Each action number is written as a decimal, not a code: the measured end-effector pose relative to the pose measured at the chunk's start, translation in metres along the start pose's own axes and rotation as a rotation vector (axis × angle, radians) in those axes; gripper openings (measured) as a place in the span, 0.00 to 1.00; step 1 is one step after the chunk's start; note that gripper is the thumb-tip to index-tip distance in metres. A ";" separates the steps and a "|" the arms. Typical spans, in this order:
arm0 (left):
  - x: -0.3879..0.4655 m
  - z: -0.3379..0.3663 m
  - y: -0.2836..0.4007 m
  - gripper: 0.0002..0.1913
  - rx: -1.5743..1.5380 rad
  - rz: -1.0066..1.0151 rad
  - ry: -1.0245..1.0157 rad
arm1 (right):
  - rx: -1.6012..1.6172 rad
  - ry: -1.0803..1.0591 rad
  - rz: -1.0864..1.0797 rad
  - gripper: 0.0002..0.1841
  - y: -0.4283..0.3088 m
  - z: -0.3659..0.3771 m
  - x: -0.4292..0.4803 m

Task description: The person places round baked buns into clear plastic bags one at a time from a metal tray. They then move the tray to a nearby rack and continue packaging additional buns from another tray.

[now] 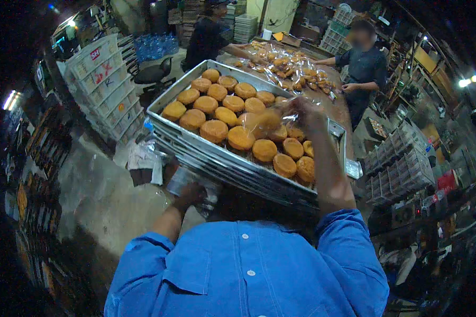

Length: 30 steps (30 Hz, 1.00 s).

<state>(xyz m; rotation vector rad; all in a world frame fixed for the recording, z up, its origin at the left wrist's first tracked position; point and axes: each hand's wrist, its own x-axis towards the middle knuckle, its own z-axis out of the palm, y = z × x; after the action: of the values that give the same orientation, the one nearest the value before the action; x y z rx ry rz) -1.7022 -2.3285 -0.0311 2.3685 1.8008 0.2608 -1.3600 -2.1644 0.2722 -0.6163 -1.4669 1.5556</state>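
Several round golden-brown cakes point(214, 131) lie in rows in a shallow metal tray point(218, 152), on top of a stack of similar trays. Over the tray's right part, my right hand point(303, 113) grips the top of a clear plastic bag point(287, 117). A cake point(266, 120) seems to be inside it, blurred by motion. My left hand point(192, 194) is low, left of the stack's front side, against clear plastic bags point(208, 195). Its fingers are dark and partly hidden, so I cannot tell if it grips them.
Beyond the tray, a brown table point(335, 99) carries a heap of bagged cakes point(289, 67). One person point(363, 63) stands at its right side, another point(204, 39) at its far left. Stacked plastic crates stand left point(103, 87) and right point(400, 162). A dark chair point(154, 73) is behind the trays.
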 end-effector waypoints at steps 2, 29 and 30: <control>-0.002 0.036 -0.027 0.25 0.123 -0.127 -0.248 | 0.225 0.097 -0.151 0.18 -0.001 -0.033 0.029; -0.007 -0.131 0.071 0.08 -1.430 -0.247 0.199 | -1.011 -0.007 -0.191 0.29 0.054 0.011 -0.057; -0.007 -0.130 0.077 0.07 -1.551 -0.291 0.237 | -1.037 -0.049 -0.117 0.30 0.056 0.010 -0.060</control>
<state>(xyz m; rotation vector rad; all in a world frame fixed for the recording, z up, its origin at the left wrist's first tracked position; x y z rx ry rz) -1.6615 -2.3538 0.1123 0.9709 1.1126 1.3085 -1.3534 -2.2155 0.2077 -1.0359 -2.2695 0.6209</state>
